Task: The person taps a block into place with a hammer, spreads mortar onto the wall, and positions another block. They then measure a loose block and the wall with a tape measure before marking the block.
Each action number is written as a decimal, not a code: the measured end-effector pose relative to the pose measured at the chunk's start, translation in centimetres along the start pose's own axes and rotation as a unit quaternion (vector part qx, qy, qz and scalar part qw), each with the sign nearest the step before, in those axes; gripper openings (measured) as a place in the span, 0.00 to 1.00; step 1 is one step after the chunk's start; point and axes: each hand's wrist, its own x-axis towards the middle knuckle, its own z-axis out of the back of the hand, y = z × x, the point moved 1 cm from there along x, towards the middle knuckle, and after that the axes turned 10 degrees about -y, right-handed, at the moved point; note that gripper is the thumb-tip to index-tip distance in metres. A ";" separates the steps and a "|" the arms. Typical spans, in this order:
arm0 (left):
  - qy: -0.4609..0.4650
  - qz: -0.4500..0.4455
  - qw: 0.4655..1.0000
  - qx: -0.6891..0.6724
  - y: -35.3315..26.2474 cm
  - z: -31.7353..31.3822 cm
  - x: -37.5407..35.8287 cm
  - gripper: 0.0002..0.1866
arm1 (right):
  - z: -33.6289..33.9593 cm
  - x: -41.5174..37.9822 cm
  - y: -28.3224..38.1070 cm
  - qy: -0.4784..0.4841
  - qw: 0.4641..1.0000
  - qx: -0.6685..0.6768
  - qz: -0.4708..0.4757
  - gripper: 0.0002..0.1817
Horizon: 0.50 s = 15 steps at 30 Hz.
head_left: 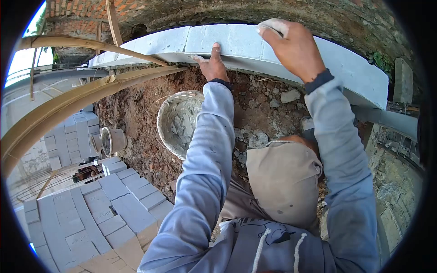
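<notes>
A row of pale lightweight concrete blocks (318, 50) runs along the top of the view in a low wall. Seams mark off the middle block (225, 38). My left hand (213, 66) is at this block's front lower edge, thumb up against its face and a finger stretched along the dark gap below it. My right hand (293, 45) is bent over the top near the block's right end, its dusty fingers curled at the upper surface. Some of its fingertips are hidden. Below my left hand stands a round bucket (165, 119) holding wet grey mortar (182, 118).
Curved bamboo poles (86, 98) cross the left side up to the wall. Stacked grey blocks (98, 207) fill the lower left. A smaller bucket (116, 140) lies tipped on the reddish soil (136, 109). Behind the blocks rises an old brick wall (182, 13).
</notes>
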 end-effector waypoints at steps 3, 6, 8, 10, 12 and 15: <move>0.013 -0.015 0.995 -0.096 0.3 -0.8 0.0 0.47 | -9.0 7.6 1.1 0.181 0.972 -0.151 0.006 0.20; 0.007 0.002 0.994 -0.107 -0.1 -0.9 -0.3 0.43 | -17.4 11.6 -1.4 0.297 0.945 -0.138 0.002 0.25; 0.021 -0.016 0.993 -0.113 -0.4 -0.8 -0.2 0.43 | -19.0 12.4 -0.5 0.344 0.928 -0.144 -0.002 0.29; 0.026 -0.030 0.993 -0.114 0.0 -0.7 0.4 0.43 | -21.2 13.0 -0.1 0.388 0.908 -0.156 0.036 0.31; 0.048 -0.021 0.991 -0.120 0.4 -0.6 0.5 0.50 | -22.3 13.6 -0.2 0.402 0.903 -0.141 0.051 0.31; 0.040 -0.045 0.993 -0.106 0.4 -0.4 0.4 0.50 | -22.6 13.9 -0.7 0.427 0.888 -0.150 0.078 0.31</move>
